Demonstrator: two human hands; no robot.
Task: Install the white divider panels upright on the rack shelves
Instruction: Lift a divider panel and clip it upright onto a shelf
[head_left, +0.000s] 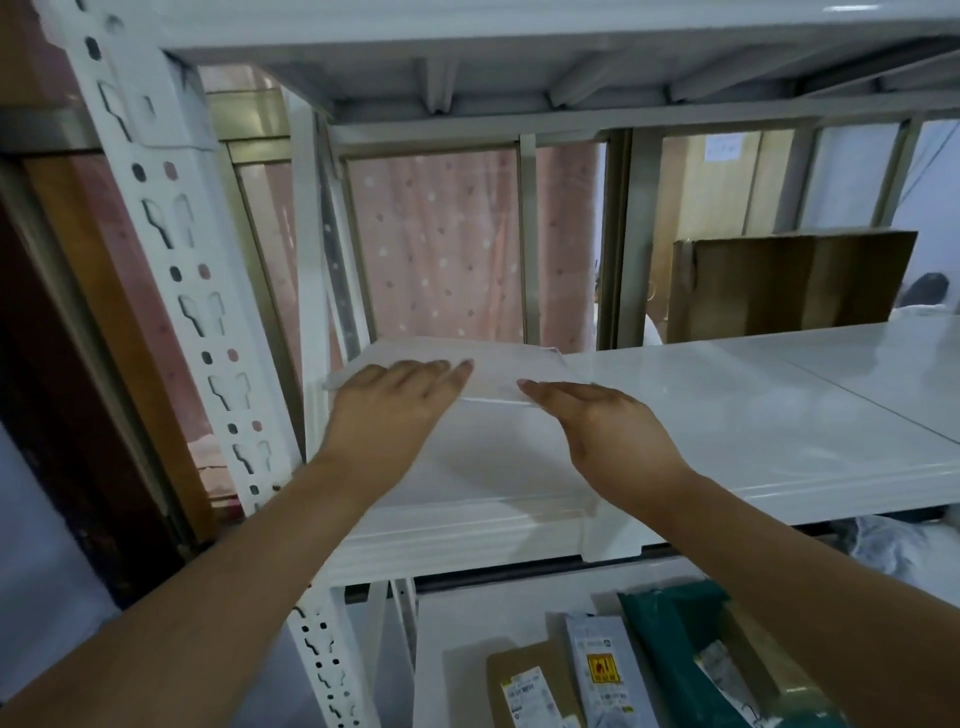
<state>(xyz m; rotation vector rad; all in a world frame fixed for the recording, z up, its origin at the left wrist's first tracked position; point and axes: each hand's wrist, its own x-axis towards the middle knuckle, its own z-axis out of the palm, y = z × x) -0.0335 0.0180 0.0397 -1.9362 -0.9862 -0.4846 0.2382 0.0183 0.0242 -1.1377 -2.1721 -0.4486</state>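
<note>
Rack shelf, white, spans centre to right of frame. White divider panel lies flat, or nearly flat, at the shelf's left end, centre of frame; not upright. Its far edge reaches the shelf's back edge.

Left hand: fingers straight and together, palm down, pressed flat on the panel's left part. No grip; hand is spread flat.

Right hand: fingers extended and together, palm facing down/left, fingertips at the panel's near right edge. Contact w/ edge looks likely; cannot tell whether any finger hooks under it. Not closed around anything.

White slotted upright post runs diagonally through left of frame, just beside the shelf's left end. Shelf above, underside w/ ribs, upper part of frame.

Brown cardboard box behind the shelf, right of frame. Pink dotted curtain behind, centre. Lower shelf, bottom right of frame: green parcel, other packets w/ labels.
</note>
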